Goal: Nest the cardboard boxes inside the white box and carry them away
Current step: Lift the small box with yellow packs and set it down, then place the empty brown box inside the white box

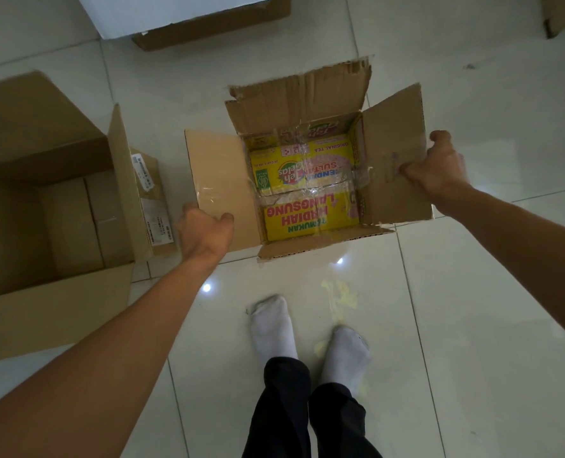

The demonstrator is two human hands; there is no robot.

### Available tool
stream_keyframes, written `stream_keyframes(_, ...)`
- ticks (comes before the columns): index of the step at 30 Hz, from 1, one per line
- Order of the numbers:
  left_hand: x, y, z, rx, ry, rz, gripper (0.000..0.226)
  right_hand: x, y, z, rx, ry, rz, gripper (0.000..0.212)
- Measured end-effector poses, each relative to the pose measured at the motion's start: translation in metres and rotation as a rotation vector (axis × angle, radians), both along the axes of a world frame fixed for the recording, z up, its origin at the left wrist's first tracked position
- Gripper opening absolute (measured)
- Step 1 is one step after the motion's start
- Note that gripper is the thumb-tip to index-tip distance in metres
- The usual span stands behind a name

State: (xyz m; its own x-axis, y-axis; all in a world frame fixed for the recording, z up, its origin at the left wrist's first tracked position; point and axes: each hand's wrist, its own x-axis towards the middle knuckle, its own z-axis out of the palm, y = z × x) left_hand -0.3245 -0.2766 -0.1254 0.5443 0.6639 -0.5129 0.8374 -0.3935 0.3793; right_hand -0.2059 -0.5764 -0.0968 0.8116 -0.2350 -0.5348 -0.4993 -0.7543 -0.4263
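Note:
An open cardboard box with a yellow printed inside sits ahead of me over the tiled floor, all its flaps spread out. My left hand grips the edge of its left flap. My right hand grips the outer edge of its right flap. A larger plain cardboard box stands open at the left, with labels on its side. At the top edge lies the white box, only partly in view, over a flat brown cardboard piece.
My two feet in white socks stand on the glossy tiles just below the held box. Another cardboard corner shows at the top right. A yellowish smear marks the floor near my right foot.

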Motion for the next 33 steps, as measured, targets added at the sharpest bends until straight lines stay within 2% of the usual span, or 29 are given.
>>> stream_keyframes(3,-0.006,-0.004,0.009,0.005,-0.004,-0.026,0.06,-0.006,0.005,0.01,-0.093,-0.09,0.079,0.07)
stream_keyframes(6,-0.015,-0.008,0.021,-0.023,-0.098,-0.085,0.065,-0.014,0.017,0.024,-0.161,-0.187,0.216,0.069)
stream_keyframes(9,-0.027,-0.01,0.035,-0.078,-0.179,-0.143,0.049,-0.023,0.036,0.037,-0.112,-0.235,0.288,0.06)
stream_keyframes(13,-0.047,-0.001,0.058,-0.138,-0.297,-0.159,0.006,-0.039,0.075,0.055,-0.078,-0.25,0.356,0.044)
stream_keyframes(16,-0.063,0.02,0.075,-0.147,-0.383,-0.128,0.02,-0.052,0.114,0.066,-0.009,-0.224,0.395,0.037)
stream_keyframes(20,-0.087,0.068,0.088,-0.117,-0.454,-0.068,0.022,-0.074,0.175,0.074,0.132,-0.129,0.402,0.032)
stream_keyframes(24,-0.108,0.131,0.086,-0.063,-0.408,-0.016,0.02,-0.095,0.235,0.069,0.252,0.018,0.395,0.036)
stream_keyframes(30,-0.133,0.239,0.078,-0.011,-0.381,0.052,0.018,-0.113,0.314,0.051,0.199,0.079,0.373,0.05)
stream_keyframes(33,-0.142,0.298,0.065,0.03,-0.321,0.139,0.002,-0.118,0.348,0.039,0.177,0.052,0.3,0.058)
